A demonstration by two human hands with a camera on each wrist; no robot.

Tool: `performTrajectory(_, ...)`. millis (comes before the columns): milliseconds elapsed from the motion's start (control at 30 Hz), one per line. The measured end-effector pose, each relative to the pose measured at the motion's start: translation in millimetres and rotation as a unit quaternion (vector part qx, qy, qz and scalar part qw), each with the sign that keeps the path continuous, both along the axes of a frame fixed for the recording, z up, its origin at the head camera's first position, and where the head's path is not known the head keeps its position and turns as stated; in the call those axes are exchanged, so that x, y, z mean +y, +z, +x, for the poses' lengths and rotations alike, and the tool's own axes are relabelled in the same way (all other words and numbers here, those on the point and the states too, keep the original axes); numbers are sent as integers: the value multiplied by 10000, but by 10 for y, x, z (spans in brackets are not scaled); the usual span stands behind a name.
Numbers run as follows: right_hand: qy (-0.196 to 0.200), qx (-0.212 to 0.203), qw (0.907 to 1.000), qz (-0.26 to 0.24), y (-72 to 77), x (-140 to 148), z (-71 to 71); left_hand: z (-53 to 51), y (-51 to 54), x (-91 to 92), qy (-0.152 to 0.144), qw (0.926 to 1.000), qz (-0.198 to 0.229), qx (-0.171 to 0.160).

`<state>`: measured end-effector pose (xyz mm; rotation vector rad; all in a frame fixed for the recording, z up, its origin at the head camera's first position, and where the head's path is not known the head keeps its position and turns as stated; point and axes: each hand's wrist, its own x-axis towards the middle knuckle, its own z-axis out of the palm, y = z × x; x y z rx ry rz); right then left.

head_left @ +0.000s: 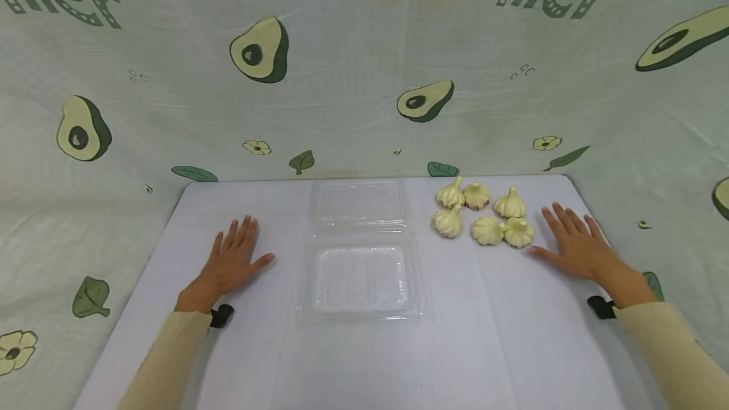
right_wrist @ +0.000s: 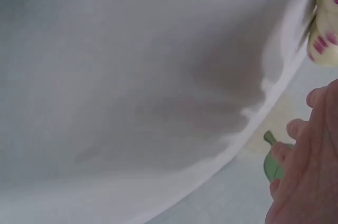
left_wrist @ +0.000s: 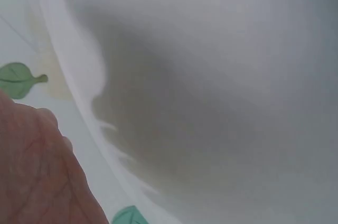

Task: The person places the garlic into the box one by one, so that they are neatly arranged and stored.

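A clear plastic container point(head_left: 361, 277) with its hinged lid point(head_left: 359, 202) folded back lies unlatched mid-table in the head view. Several garlic bulbs point(head_left: 488, 231) are grouped to its right. My left hand point(head_left: 228, 264) rests palm down left of the container, fingers spread, holding nothing. Just right of the bulbs, my right hand point(head_left: 583, 252) lies flat with fingers spread, its thumb close to the nearest bulb. The left wrist view shows part of the left palm point(left_wrist: 42, 171); the right wrist view has the right hand point(right_wrist: 311, 166) below some garlic point(right_wrist: 325, 34).
A white cloth covers the table point(head_left: 455, 347). Behind and at the sides hangs a pale curtain point(head_left: 342, 68) printed with avocados and leaves. Dark wrist-camera pieces show at the left cuff point(head_left: 222, 316) and right cuff point(head_left: 601, 307).
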<state>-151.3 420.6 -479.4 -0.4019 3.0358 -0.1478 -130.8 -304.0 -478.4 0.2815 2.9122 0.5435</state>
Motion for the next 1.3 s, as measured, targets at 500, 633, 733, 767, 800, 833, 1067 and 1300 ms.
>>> performTrajectory(500,88,-18,10000,-32,67,-201,47,83,131,332,-189,9993,-323,68)
performTrajectory(633,185,171,9997,-52,54,-230,69,110,134,380,-274,9990,-321,121)
performTrajectory(733,270,313,9991,-29,46,-256,79,133,134,424,-340,9988,-293,179)
performTrajectory(767,294,355,9989,-24,43,-264,80,139,130,439,-359,9987,-294,208)
performTrajectory(800,313,391,9987,-25,41,-273,80,146,130,457,-374,9987,-274,227)
performTrajectory(833,337,439,9985,-33,37,-281,80,155,132,475,-391,9986,-263,243)
performTrajectory(1067,439,615,9970,-165,42,-342,98,203,114,578,-551,9976,301,305)
performTrajectory(1300,505,715,9958,-272,67,-418,125,235,93,657,-485,9907,1269,-78)
